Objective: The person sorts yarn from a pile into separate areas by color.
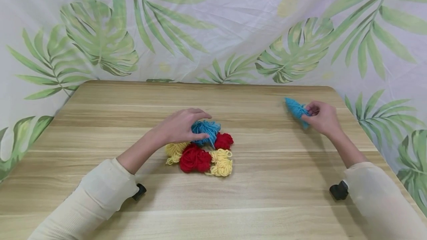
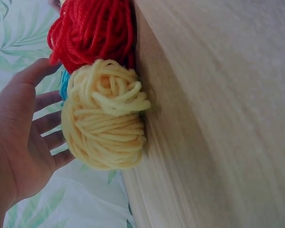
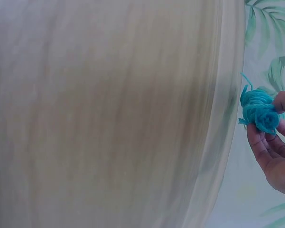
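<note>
At the right side of the table, my right hand [image 1: 323, 117] pinches a small blue yarn bundle [image 1: 295, 109] by its near end. The right wrist view shows thumb and fingers on this bundle [image 3: 260, 111]. My left hand [image 1: 181, 125] is at another blue yarn bundle [image 1: 205, 130], its thumb and fingers spread apart; whether they touch it I cannot tell. Around that bundle lie two red yarn bundles [image 1: 195, 158] and two yellow ones [image 1: 221, 163]. In the left wrist view a yellow bundle [image 2: 104, 123] partly hides the left fingertips.
The wood-grain table [image 1: 267, 192] has rounded far corners. Behind it hangs a white cloth [image 1: 233, 21] printed with green leaves. A black device [image 1: 139, 192] sits at the left cuff, and a similar one [image 1: 338, 190] at the right cuff.
</note>
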{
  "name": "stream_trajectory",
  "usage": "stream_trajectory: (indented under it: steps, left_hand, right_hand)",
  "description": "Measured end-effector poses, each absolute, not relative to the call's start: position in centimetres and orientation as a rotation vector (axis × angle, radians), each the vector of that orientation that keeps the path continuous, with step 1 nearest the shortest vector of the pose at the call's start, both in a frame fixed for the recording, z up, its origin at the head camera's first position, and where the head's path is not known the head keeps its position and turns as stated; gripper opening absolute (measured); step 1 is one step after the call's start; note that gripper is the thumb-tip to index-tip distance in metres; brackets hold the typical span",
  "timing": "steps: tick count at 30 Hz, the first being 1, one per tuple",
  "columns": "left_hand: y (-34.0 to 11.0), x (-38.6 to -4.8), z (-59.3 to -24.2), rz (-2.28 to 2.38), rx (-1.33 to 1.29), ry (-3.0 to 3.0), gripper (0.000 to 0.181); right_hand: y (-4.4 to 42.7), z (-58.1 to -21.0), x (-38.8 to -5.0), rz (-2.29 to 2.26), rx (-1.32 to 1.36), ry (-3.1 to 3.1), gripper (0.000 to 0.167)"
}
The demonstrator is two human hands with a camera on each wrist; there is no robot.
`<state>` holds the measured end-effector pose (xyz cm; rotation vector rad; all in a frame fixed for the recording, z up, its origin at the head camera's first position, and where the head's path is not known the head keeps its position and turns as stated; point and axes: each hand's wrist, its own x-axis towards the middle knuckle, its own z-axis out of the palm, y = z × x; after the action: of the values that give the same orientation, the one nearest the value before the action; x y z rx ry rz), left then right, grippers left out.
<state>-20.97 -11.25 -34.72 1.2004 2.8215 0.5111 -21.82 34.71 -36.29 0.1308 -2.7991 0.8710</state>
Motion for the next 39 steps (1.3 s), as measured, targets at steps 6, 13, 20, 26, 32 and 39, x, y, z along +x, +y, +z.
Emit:
stream_trajectory:
  steps: [6,13,20,26,32,39]
  left_hand:
    - [-11.4,-20.9,-34.6,0.53,1.199,2.818,0.062]
    - [-11.4,-20.9,-34.8,0.524,1.187,2.818,0.061]
    - [-11.6,-21.1,-34.7,0.544,1.19,2.778,0.061]
    - [-11.9,-21.3,-34.3,0.615,1.218,2.702,0.06]
    - [-11.9,-21.3,-34.0,0.594,1.191,2.681,0.057]
    - [-11.8,-21.5,-34.1,0.586,1.192,2.656,0.05]
  right_hand:
    - [35.4,-36.4,-21.8,0.848,0.108,-2.83,0.021]
    - [35.9,-36.6,-21.9,0.855,0.112,-2.942,0.045]
    - [36.0,-36.4,-22.0,0.816,0.179,-2.993,0.058]
    - [35.8,-35.7,-22.3,0.847,0.209,-2.966,0.055]
    - [36.1,-35.3,-23.0,0.804,0.364,-3.054,0.053]
    - [36.2,-35.3,-23.5,0.745,0.431,-3.112,0.055]
